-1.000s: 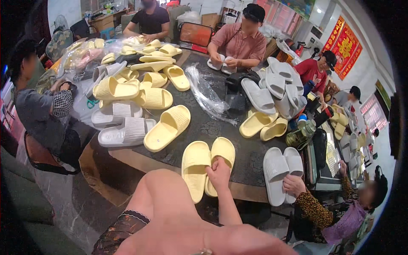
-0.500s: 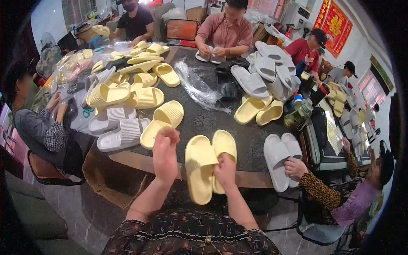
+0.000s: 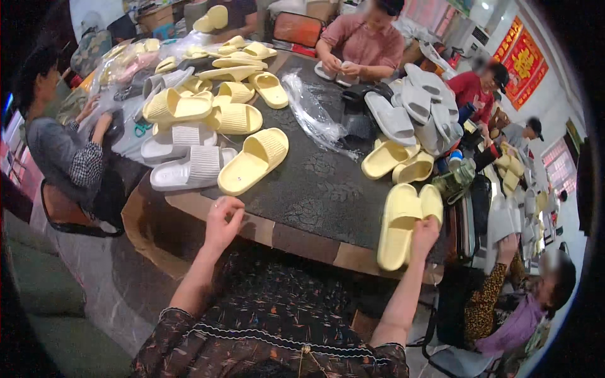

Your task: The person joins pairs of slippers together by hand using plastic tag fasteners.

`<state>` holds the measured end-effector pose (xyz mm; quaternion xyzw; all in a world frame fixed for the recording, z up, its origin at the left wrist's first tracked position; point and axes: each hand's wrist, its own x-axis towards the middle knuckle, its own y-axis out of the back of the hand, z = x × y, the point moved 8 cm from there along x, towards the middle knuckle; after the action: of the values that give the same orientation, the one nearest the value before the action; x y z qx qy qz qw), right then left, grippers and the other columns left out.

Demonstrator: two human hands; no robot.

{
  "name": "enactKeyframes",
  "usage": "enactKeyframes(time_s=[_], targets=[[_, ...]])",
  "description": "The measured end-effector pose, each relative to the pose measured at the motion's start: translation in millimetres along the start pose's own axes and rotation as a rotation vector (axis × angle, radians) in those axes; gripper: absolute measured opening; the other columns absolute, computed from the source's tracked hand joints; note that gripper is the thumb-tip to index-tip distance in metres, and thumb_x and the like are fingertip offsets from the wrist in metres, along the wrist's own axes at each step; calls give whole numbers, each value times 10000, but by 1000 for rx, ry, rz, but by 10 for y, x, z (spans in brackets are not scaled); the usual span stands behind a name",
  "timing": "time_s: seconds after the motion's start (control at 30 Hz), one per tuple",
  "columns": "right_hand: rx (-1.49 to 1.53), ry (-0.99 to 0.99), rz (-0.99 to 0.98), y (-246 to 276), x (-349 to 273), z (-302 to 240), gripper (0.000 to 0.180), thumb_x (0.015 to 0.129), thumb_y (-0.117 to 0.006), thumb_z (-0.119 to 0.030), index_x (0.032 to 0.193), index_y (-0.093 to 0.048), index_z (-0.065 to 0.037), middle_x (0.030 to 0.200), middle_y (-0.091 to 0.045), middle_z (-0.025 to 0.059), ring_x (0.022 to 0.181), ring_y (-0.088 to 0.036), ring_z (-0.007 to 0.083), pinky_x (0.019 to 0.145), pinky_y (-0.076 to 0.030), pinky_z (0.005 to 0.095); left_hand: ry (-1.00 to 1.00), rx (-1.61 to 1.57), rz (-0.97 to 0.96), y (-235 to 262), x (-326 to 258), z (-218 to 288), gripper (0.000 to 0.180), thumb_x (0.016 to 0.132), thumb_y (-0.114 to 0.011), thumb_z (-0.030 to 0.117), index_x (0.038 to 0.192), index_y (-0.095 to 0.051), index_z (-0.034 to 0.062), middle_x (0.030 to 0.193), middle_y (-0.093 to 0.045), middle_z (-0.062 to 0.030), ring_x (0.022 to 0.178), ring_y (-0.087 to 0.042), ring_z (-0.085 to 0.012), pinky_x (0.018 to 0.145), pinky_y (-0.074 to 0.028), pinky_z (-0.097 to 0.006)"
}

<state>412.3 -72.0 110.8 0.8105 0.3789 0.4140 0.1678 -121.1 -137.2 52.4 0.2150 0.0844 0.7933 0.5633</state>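
Note:
At the table's right front edge, my right hand [image 3: 424, 239] grips a pair of yellow slide slippers [image 3: 397, 230], held side by side with the toes pointing away. My fingers close on the right-hand slipper's strap area. On the left, my left hand [image 3: 224, 223] is empty, its fingers loosely bent and apart. Just beyond it lies a yellow slipper with a ribbed strap [image 3: 255, 162], and it looks apart from my fingers. Grey ribbed slippers [image 3: 189, 169] rest left of that one.
Yellow slippers [image 3: 179, 104] pile up at the left, and grey slippers [image 3: 394, 120] at the right. Clear plastic bags [image 3: 309, 113] lie mid-table [image 3: 315, 183]. A co-worker's hand [image 3: 507, 249] at right holds grey slippers [image 3: 502, 222]. Bottles [image 3: 455, 176] stand near the right edge. Other people sit around.
My right hand has carried the yellow pair from in front of me to the right. My left hand has lowered slightly. The co-worker's grey pair has moved farther right. The view has shifted.

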Motion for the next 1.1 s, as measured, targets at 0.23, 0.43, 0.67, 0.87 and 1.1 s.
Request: enactKeyframes(time_s=[0.23,0.43,0.67,0.87,1.1], targets=[[-162,-358,-71,-94,126,458,486,797,-702,-239,1141,-546,66,999,-608,174,960,-579,290,876,-444,349,-371,402,275,595,215,331,190,744,-653,46,928,-609,55,987,-586,-100,967,-521,-309,850,-423,-407],[89,-101,-87,-450,-367,-149,334,838,-670,-152,1101,-593,39,905,-630,112,834,-599,228,774,-475,332,-109,824,394,1340,682,-238,536,731,-596,52,1247,-450,45,1196,-490,-183,1134,-423,-395,990,-357,-471],[390,-39,-280,-1003,-983,-564,179,852,-639,-122,980,-658,2,833,-669,92,723,-618,147,666,-493,286,-238,624,86,1327,1413,-555,779,678,-655,47,1395,-385,187,1233,-509,-193,1152,-445,-394,995,-371,-443],[302,54,-360,-1043,-1227,-935,155,845,-648,-142,949,-675,-30,841,-681,106,707,-640,188,637,-503,290,13,617,303,1399,1253,-740,463,727,-673,124,1176,-628,227,1076,-612,-189,1067,-526,-358,938,-421,-404],[342,-4,-416,-1040,-1366,-862,145,834,-666,-130,941,-674,-32,813,-669,95,715,-626,148,666,-495,280,-64,627,644,1911,254,-299,320,763,-624,61,1077,-661,115,977,-618,-154,963,-560,-337,848,-441,-390]])
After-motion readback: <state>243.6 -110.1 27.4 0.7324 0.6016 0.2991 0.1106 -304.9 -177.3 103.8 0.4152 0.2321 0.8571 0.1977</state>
